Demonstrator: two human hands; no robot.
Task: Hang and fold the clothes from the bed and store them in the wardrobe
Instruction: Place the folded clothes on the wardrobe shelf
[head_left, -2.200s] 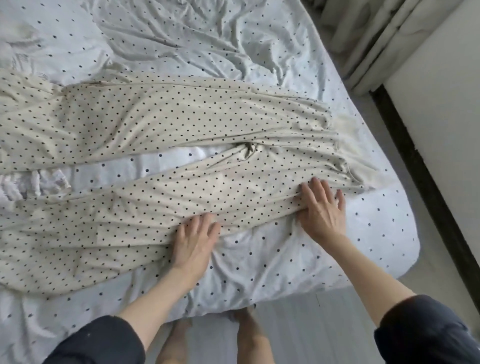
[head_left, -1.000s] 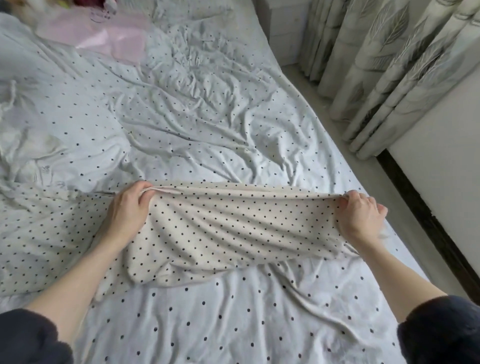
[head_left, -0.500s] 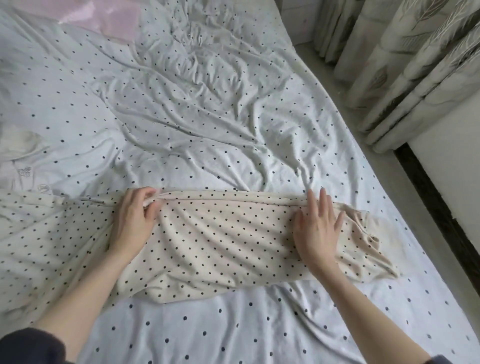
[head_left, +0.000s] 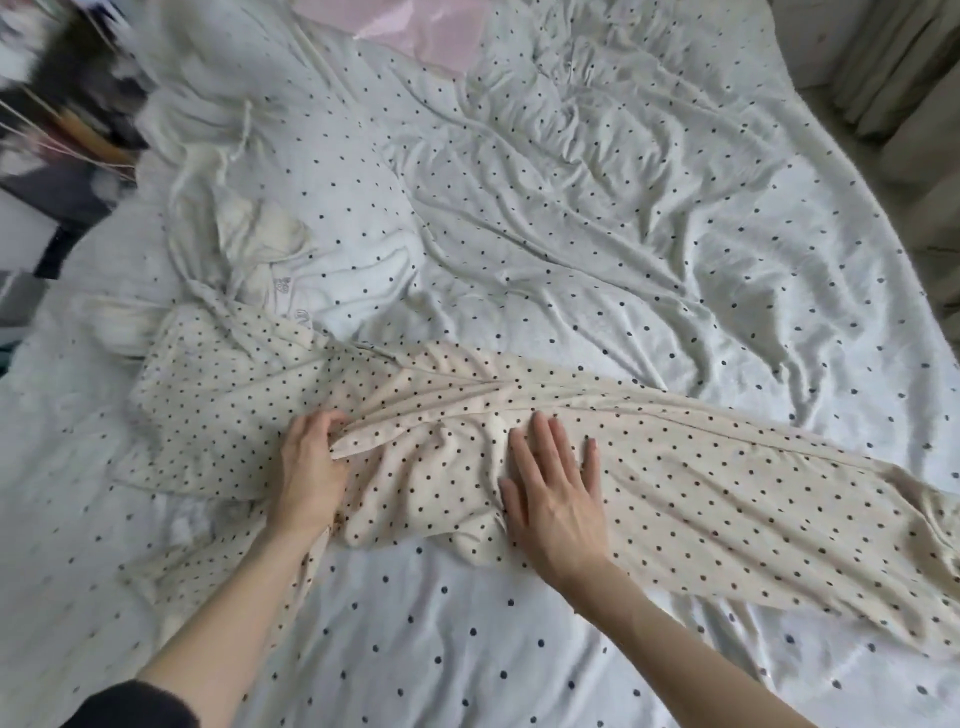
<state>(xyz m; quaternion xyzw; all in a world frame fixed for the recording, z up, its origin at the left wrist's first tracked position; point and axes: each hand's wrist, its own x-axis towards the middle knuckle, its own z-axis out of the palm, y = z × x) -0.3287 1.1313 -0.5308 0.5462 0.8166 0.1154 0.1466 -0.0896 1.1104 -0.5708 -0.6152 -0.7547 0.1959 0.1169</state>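
While your left hand (head_left: 311, 467) pinches a fold of the cream dotted soft cloth garment (head_left: 701, 483), your right hand (head_left: 558, 491) lies flat and open on it, pressing it smooth for folding.

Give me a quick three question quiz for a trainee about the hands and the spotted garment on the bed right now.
1. True or false: the right hand lies flat with straight fingers on the cream spotted garment.
2. What does the left hand do? A) pinches a fold of the garment B) hangs idle C) holds a hanger
3. Fill in: the pink item lies at the ____ end of the bed sheet.

Key: 1 true; 2 A; 3 far
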